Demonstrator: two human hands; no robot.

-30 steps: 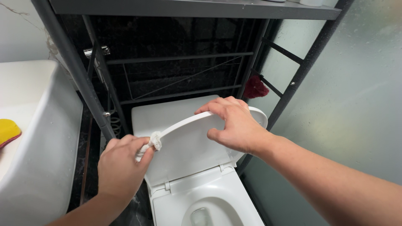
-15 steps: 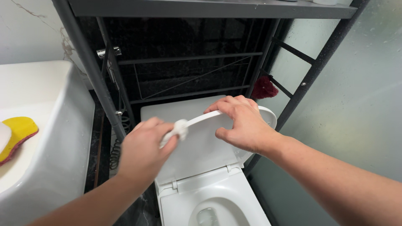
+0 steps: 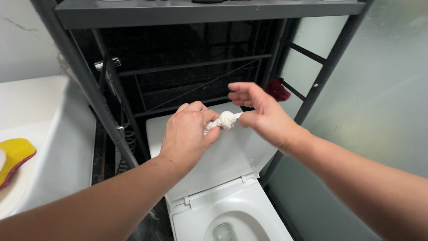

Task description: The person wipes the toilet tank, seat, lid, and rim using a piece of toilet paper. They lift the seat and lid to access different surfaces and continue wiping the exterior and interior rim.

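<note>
white rag [image 3: 224, 119] pinched by left hand [image 3: 189, 131] against toilet lid [image 3: 223, 156].

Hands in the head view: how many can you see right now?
2. The left hand grips a white wad of cloth at the raised toilet lid's top edge; the right hand is beside it, fingers spread. No others show.
</note>
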